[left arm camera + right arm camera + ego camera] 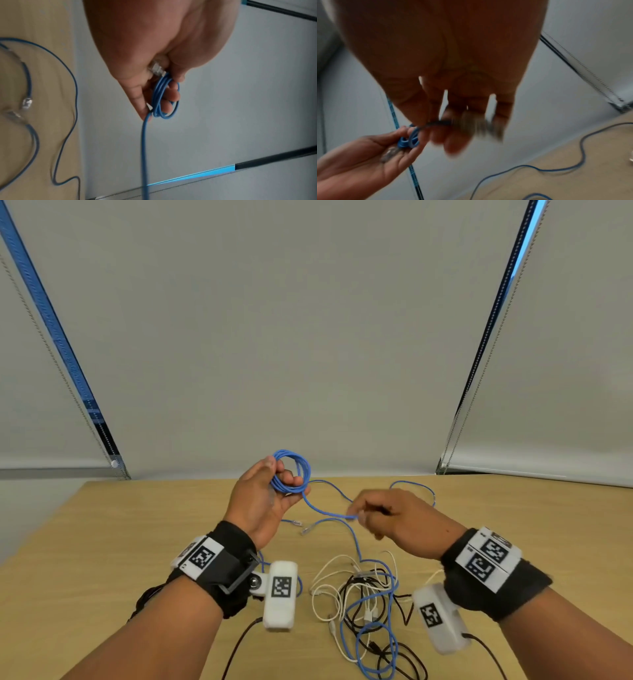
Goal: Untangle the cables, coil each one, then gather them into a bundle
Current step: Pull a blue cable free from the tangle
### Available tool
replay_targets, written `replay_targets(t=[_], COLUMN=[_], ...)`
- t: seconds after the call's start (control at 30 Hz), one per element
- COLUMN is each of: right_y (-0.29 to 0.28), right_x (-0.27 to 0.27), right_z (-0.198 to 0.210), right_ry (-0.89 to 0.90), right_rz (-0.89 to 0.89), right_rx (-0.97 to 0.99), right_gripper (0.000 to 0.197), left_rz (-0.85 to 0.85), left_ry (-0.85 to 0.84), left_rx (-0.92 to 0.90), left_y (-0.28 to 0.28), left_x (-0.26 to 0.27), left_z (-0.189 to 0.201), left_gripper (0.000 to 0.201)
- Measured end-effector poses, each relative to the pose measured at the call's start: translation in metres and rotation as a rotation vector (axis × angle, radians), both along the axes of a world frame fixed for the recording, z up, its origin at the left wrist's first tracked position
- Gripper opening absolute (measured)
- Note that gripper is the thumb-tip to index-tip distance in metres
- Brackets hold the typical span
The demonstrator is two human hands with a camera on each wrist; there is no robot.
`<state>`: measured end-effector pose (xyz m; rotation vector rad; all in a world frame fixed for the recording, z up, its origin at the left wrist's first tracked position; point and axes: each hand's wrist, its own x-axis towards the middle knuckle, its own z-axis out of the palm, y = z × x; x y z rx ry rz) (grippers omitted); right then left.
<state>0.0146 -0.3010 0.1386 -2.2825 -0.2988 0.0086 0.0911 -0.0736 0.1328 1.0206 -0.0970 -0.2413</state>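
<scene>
My left hand grips the small blue cable coil above the light wooden table, keeping loops together. My right hand pinches its trailing strand for feeding; remaining tangled white, black and blue cables lie nearer me.

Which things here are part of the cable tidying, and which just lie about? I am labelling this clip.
Part of the job:
- blue cable coil, held in the left hand
- its loose blue strand, pinched by the right hand
- tangle of white, black and blue cables on the table

Just there:
- window blinds
- wrist cameras
</scene>
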Motion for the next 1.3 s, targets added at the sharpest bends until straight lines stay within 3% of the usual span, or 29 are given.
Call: replay_targets(t=[0.07, 0.17, 0.27, 0.47, 0.6, 0.73, 0.87, 1.0, 1.1, 1.13, 1.2, 1.3], right_y=[-0.007, -0.004, 0.002, 0.016, 0.015, 0.017, 0.015, 0.02, 0.026, 0.027, 0.036, 0.045], right_x=[-0.002, 0.0, 0.007, 0.016, 0.025, 0.027, 0.025, 0.025, 0.024, 0.022, 0.018, 0.015], right_z=[-0.009, -0.02, -0.026, -0.024, -0.013, -0.009, -0.01, -0.011, -0.006, -0.004, -0.002, -0.007], right_ry=[0.212, 0.275, 0.208, 0.081, -0.032, 0.117, 0.299, 0.273, -0.125, -0.243, -0.277, -0.214], right_rz=[0.047, 0.052, 0.024, -0.168, -0.361, -0.332, -0.294, -0.395, -0.559, -0.516, -0.335, -0.311], right_rx=[-0.005, 0.066, 0.146, 0.36, 0.668, 0.938, 1.096, 0.937, 0.558, 0.39, 0.097, -0.055], right_gripper=[0.018, 0.015, 0.01, 0.015, 0.011, 0.016, 0.02, 0.011, 0.006, 0.007, 0.011, 0.031], left_rz=[-0.015, -0.035, -0.038, -0.045, -0.09, -0.046, -0.099, -0.078, 0.003, 0.049, 0.113, 0.131], left_ry=[0.024, 0.045, 0.077, 0.091, 0.109, 0.001, -0.046, -0.016, -0.002, -0.007, -0.029, -0.07], left_rx=[-0.019, -0.059, -0.079, 0.072, 0.13, 0.342, 0.386, 0.35, 0.346, 0.344, 0.326, 0.283], left_y=[0.004, -0.005, -0.014, -0.031, -0.034, -0.036, -0.035, -0.037, -0.039, -0.039, -0.04, -0.043], left_x=[0.003, 0.0, -0.005, -0.016, -0.023, -0.026, -0.027, -0.028, -0.028, -0.028, -0.027, -0.032], left_z=[-0.002, -0.004, -0.003, -0.005, -0.01, -0.016, -0.02, -0.023, -0.024, -0.023, -0.022, -0.021], left_gripper=[0.033, 0.033, 0.033, 0.031, 0.032, 0.03, 0.033, 0.033, 0.032, 0.033, 0.032, 0.028])
